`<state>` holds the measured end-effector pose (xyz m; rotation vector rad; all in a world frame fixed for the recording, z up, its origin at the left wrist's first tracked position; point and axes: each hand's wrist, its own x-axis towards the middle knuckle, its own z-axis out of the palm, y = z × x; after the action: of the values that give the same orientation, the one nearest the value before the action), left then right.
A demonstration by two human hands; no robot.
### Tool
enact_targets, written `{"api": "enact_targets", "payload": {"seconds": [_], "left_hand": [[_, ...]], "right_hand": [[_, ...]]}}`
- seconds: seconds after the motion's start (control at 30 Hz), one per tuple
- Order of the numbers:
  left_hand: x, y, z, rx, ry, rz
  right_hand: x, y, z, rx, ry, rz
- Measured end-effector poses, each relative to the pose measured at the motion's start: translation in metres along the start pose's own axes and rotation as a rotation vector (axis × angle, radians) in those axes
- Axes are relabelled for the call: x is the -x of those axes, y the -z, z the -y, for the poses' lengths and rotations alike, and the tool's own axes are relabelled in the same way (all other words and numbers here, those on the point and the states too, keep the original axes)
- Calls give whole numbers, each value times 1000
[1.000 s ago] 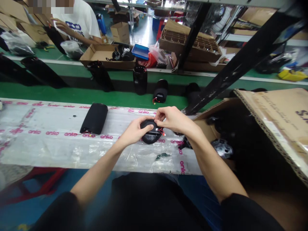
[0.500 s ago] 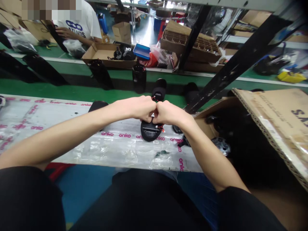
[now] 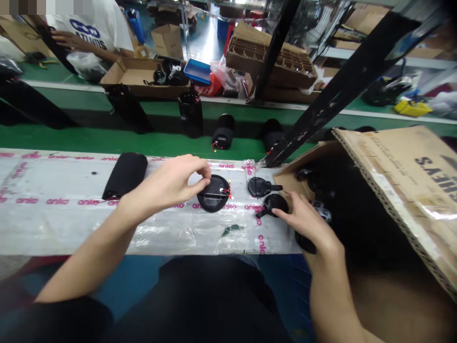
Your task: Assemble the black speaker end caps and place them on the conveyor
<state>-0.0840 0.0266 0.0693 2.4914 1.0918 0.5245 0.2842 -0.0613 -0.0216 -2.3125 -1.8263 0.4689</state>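
A black cylindrical part [image 3: 213,202] stands on the plastic-covered bench, its recessed end up, with red wires at its right side. My left hand [image 3: 174,178] has its thumb and forefinger closed at the upper left rim of this part. Farther right, my right hand [image 3: 309,219] is spread over a round black piece with a tab [image 3: 277,205]. Its thumb lies on that piece and its forefinger is apart, close to the handle of a second round black piece [image 3: 259,186]. Both round pieces rest on the bench.
A black cylinder [image 3: 126,175] lies left on the bench [image 3: 157,233]. Beyond, several black cylinders stand or lie on a green surface [image 3: 160,143]. An open carton [image 3: 389,190] is at right, beside a slanted black post [image 3: 332,90]. Across the way is a person [image 3: 96,28].
My hands were together over the wired cylinder and have separated. My right hand has moved right to the round pieces. My left hand has shifted to the cylinder's left rim. The view has shifted slightly.
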Motion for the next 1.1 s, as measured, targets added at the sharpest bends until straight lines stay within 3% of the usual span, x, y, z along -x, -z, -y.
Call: {"api": "enact_targets", "payload": {"seconds": [0.1, 0.2, 0.37, 0.47, 0.57, 0.7, 0.87, 0.97, 1.1], "left_hand": [[12, -22, -6, 91, -58, -75], [11, -50, -15, 133, -102, -162], [11, -81, -31, 138, -40, -336], [12, -87, -38, 77, 40, -413], [10, -91, -42, 23, 58, -455], [6, -92, -40, 107, 69, -494], [8, -97, -33, 173, 23, -579], [10, -102, -29, 158, -13, -618], [12, -101, -26, 162, -12, -591]], "right_hand": [[3, -25, 0, 62, -97, 107], [1, -35, 19, 130, -160, 85], [12, -47, 39, 81, 73, -10], [23, -62, 50, 12, 227, -159], [29, -78, 63, -14, 278, -277], [32, -88, 70, -183, 330, -171], [35, -86, 57, -248, 161, -21], [37, -84, 57, -302, 141, 59], [46, -93, 72, -464, 184, -34]]}}
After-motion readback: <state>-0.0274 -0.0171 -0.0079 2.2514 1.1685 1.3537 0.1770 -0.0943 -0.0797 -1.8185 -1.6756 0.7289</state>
